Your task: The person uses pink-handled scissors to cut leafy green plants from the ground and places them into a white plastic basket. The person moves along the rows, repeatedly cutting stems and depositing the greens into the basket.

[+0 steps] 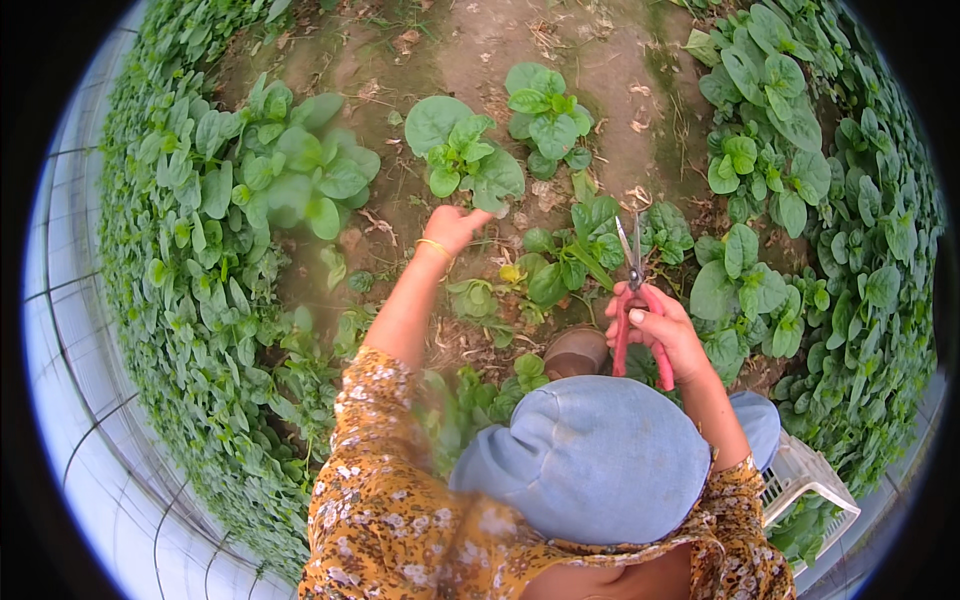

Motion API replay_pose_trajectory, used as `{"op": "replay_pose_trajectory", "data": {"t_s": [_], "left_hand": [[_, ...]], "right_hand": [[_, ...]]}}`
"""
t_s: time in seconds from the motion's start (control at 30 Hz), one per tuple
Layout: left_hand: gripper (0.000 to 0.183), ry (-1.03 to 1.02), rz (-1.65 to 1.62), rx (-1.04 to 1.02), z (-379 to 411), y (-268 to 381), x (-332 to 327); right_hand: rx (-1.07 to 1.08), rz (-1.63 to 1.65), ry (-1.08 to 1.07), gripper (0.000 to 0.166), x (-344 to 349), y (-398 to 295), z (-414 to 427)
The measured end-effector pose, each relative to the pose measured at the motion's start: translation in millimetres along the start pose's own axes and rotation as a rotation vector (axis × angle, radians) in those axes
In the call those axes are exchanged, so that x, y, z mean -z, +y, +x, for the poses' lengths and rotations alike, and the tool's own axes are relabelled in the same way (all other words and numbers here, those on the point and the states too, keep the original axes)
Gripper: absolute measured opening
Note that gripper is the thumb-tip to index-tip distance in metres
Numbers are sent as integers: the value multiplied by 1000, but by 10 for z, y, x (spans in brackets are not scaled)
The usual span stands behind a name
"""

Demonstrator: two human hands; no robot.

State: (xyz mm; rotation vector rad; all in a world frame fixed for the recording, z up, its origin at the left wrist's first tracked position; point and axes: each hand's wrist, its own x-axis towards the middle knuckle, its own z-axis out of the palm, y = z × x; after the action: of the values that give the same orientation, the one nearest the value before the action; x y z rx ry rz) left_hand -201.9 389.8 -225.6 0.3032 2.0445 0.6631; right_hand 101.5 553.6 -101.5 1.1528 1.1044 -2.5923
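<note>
My left hand point(453, 229) is at the base of a broad-leaved green shoot point(466, 154), which looks like Malabar spinach. The fingers close around its lower part, and the leaves partly hide the grip. In my right hand point(664, 330) is a pair of red-handled scissors point(634, 279). Their pointed metal blades are slightly apart and aim away from me, over low leaves. A small leafy plant point(551, 116) grows just beyond the shoot. Another low plant point(574, 251) stands between my hands, left of the scissors.
Dense leafy rows point(202, 300) line the left, with more plants point(757, 292) on the right. Bare soil point(510, 45) with dry debris runs ahead. My brown shoe point(576, 351) and blue-clad knee point(592, 457) are close below. A white plastic crate point(814, 472) holding leaves sits at lower right.
</note>
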Motion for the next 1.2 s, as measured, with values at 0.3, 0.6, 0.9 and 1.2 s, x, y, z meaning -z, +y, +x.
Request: {"op": "replay_pose_trajectory", "data": {"t_s": [0.3,0.6,0.9,1.2], "left_hand": [[28,-104,-295,-56,-164,-174,6],[56,-134,540,205,-1290,-1040,785],[101,500,668,-546,-679,491,534],[81,312,-470,-250,366,547,534]], "right_hand": [[40,-12,-60,37,0,55,-36],[29,-45,-121,42,17,-12,-17],[51,-71,-166,44,-253,-182,481],[-187,29,-393,35,-775,-281,1144]]}}
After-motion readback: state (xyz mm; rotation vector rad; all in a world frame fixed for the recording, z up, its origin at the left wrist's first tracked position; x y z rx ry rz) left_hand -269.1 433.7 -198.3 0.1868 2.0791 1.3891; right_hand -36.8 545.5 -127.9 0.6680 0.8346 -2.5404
